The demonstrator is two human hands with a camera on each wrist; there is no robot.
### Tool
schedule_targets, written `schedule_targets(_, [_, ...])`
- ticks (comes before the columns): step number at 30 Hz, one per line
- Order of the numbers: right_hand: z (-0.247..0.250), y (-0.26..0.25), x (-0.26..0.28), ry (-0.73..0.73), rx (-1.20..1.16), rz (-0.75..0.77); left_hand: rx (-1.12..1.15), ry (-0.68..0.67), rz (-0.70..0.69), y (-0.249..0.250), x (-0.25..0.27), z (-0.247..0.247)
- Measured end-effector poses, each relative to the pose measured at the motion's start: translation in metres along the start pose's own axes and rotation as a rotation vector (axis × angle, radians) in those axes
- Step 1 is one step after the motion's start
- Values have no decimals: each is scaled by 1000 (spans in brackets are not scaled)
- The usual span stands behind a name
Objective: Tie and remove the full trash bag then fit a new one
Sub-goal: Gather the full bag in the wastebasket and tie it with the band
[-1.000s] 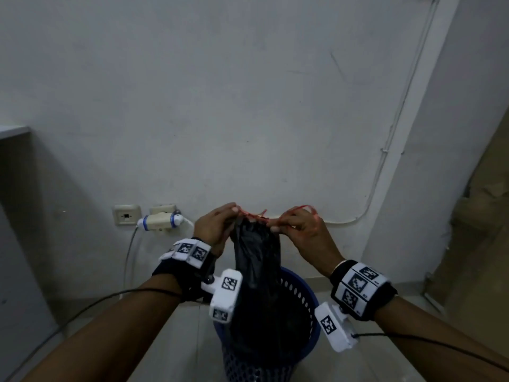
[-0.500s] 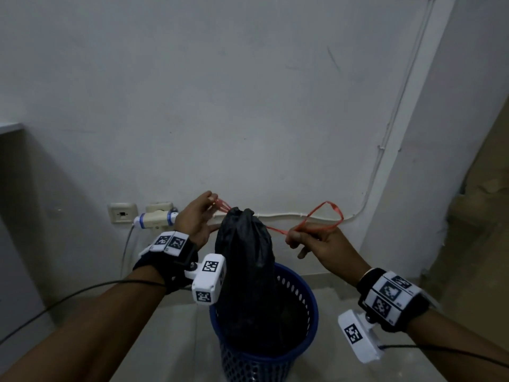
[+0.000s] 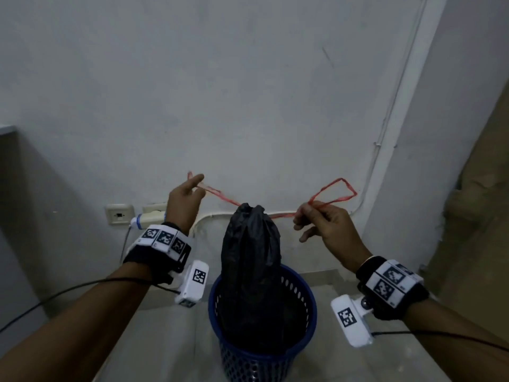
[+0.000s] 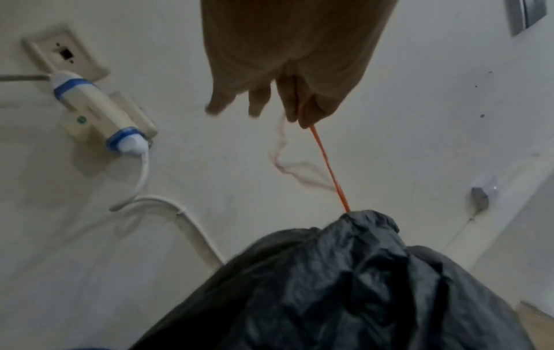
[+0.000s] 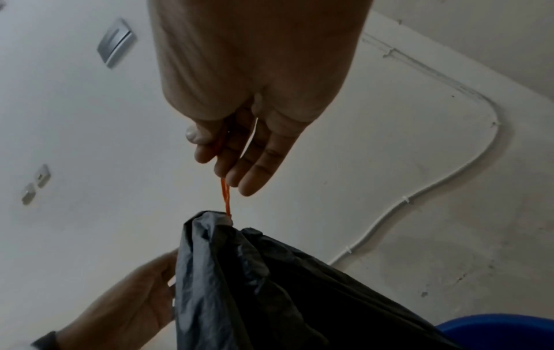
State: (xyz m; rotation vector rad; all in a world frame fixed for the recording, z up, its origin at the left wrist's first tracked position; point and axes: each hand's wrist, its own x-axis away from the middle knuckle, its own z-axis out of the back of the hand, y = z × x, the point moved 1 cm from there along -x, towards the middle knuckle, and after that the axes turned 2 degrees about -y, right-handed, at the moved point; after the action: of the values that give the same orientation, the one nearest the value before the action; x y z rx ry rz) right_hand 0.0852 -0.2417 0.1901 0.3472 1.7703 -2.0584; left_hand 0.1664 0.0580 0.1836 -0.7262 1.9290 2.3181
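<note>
Head view: a black trash bag (image 3: 252, 260) stands upright in a blue perforated bin (image 3: 261, 351) at the lower centre of the frame, its mouth cinched to a puckered peak. From that peak a red drawstring (image 3: 220, 194) runs out to both sides — up and left to the left hand (image 3: 185, 203), and right to the right hand (image 3: 327, 226). The left hand pinches its strand between thumb and fingers, with a short loose end above the fingertips. The right hand pinches the other strand, and a triangular loop of it stands out beyond the knuckles toward the right of the frame. Both strands look taut.

Left wrist view shows the strand (image 4: 328, 168) straight from the fingers (image 4: 295, 111) down to the bag's neck (image 4: 370, 221), a blurred slack piece beside it. Behind, at the left of the frame, a wall socket (image 4: 64, 55) and a plug adapter (image 4: 99, 110) with a white cable (image 4: 179, 217) — all on the pale wall (image 3: 248, 92).
</note>
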Motion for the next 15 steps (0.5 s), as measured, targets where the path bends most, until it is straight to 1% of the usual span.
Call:
schedule_targets(3, [3,-8,-4,32,-55,-12,149,-92,125,1,4,0])
schedule_targets(4, [3,-11,-5,43,-85,-17,209,-112,138,3,6,-1])
schedule_targets(5, [4,-15,-6,53,-117,-20,249,-129,132,4,7,-1])
schedule_targets(7, [6,-21,-7,59,-153,-21,189,-134,75,6,6,0])
schedule_targets(8, [7,-22,-6,54,-155,-20,130,-121,42,8,6,1])
schedule_targets(10, [9,-23,-3,40,-155,-29,64,-68,24,3,6,5])
schedule_targets(12, [13,-22,3,40,-161,-45,125,1,94,-9,4,13])
schedule_targets(14, [18,-19,8,52,-157,-59,243,110,197,-26,0,26])
schedule_targets(15, [19,-17,10,57,-152,-69,240,167,216,-34,-2,33])
